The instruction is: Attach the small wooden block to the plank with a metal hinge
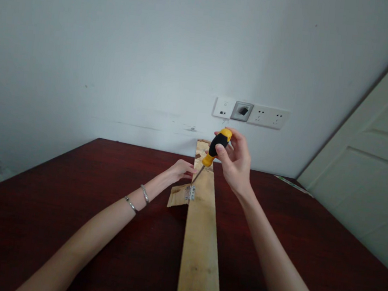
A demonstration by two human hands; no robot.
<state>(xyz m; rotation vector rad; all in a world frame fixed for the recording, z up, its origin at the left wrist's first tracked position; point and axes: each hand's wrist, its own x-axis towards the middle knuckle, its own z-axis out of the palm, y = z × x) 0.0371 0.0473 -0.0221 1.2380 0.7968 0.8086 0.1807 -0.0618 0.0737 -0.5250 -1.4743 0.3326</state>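
A yellow-and-black screwdriver (217, 146) is in my right hand (237, 162), its fingers closed around the handle. The shaft slants down to the left, and its tip is at the left edge of a long wooden board (200, 239), just above a metal hinge (192, 193). That hinge joins the board to a short wooden piece (178, 196) jutting out on the left. My left hand (182, 168) grips the board's left edge beside the screwdriver tip; some of its fingers are hidden. Whether a screw is under the tip is too small to tell.
The board lies lengthwise on a dark red table (114, 258), its far end by the white wall (137, 55). Sockets and switches (269, 117) are set in the wall just above. A pale panelled door (380, 171) stands at the right, with a thin strip (294, 185) near the table's back edge.
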